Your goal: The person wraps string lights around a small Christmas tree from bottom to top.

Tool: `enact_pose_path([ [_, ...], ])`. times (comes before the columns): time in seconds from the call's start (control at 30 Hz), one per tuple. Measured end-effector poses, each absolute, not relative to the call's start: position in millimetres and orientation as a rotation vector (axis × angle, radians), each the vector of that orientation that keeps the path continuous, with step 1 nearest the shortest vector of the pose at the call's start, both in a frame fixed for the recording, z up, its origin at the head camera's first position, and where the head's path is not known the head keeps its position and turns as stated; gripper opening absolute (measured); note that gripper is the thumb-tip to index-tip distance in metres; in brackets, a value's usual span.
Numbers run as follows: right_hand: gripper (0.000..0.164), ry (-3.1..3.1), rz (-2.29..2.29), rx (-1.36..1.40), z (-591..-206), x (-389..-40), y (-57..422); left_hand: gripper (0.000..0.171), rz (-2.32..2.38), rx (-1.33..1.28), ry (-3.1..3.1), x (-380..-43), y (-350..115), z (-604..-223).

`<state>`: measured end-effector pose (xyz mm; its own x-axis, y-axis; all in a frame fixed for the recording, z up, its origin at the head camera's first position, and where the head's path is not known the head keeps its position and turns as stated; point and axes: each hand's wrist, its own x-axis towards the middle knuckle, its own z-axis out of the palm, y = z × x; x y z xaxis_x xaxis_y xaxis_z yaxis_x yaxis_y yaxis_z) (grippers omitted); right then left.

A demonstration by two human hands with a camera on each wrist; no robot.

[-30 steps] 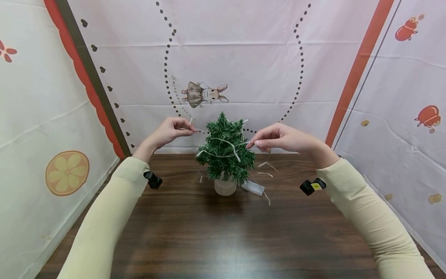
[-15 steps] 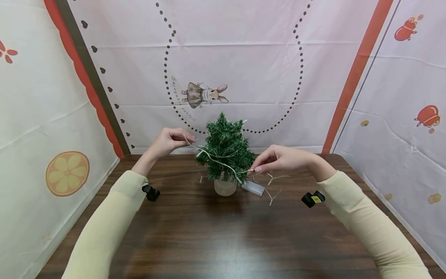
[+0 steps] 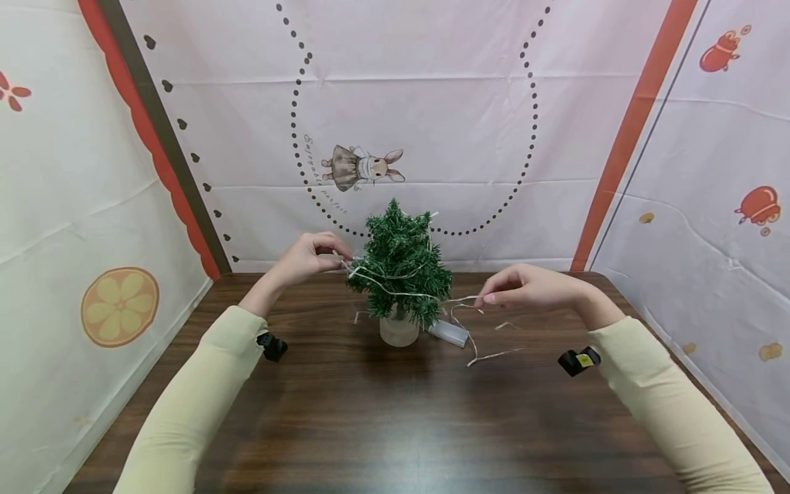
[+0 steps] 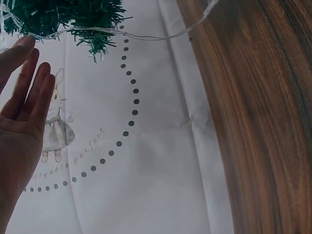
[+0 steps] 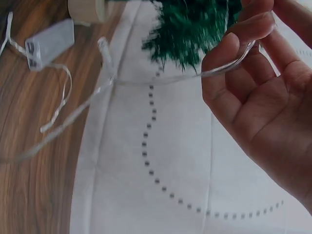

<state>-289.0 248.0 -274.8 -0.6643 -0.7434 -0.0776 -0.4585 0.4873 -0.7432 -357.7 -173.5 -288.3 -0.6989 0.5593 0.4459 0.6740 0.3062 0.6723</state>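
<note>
Stretching between the two hands, the light strand now crosses the lower front of the tree, where a second ago it looped higher; the right hand has moved outward and down, so this turn seems to lie tauter. Its long axis runs side to side, sloping down from the left hand, then near level toward the right. The right hand pinches it, thumb against fingertips; the left, fingers fairly straight, appears to pinch it too. Between the hands, the tree stands tip up; below the right, a pale box lies on the table.
</note>
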Motion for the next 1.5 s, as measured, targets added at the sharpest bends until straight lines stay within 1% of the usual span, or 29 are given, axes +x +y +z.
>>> enact_pose_path([
  [0.27, 0.020, 2.417, -1.135, -0.909, -268, -291, 290, 0.012, -1.320, -1.145, -2.493, -357, -171, -281],
  [0.6, 0.019, 2.425, -1.232, -1.007, -253, -285, 320, 0.007, -1.369, -1.143, -2.490, -361, -172, -280],
  [0.8, 0.018, 2.412, -1.290, -1.018, -248, -282, 328, 0.009, -1.386, -1.134, -2.488, -361, -171, -280],
  [1.0, 0.022, 2.389, -1.346, -1.037, -247, -281, 331, 0.011, -1.356, -1.149, -2.505, -357, -169, -276],
  [1.1, 0.021, 2.390, -1.376, -1.003, -247, -281, 329, 0.012, -1.296, -1.166, -2.522, -356, -168, -272],
  [1.23, 0.018, 2.412, -1.415, -0.934, -246, -280, 326, 0.018, -1.245, -1.164, -2.575, -358, -171, -272],
  [1.37, 0.018, 2.381, -1.464, -0.924, -245, -280, 324, 0.021, -1.251, -1.080, -2.598, -363, -174, -269],
  [1.5, 0.019, 2.329, -1.504, -0.935, -245, -280, 322, 0.028, -1.288, -0.915, -2.641, -353, -169, -255],
])
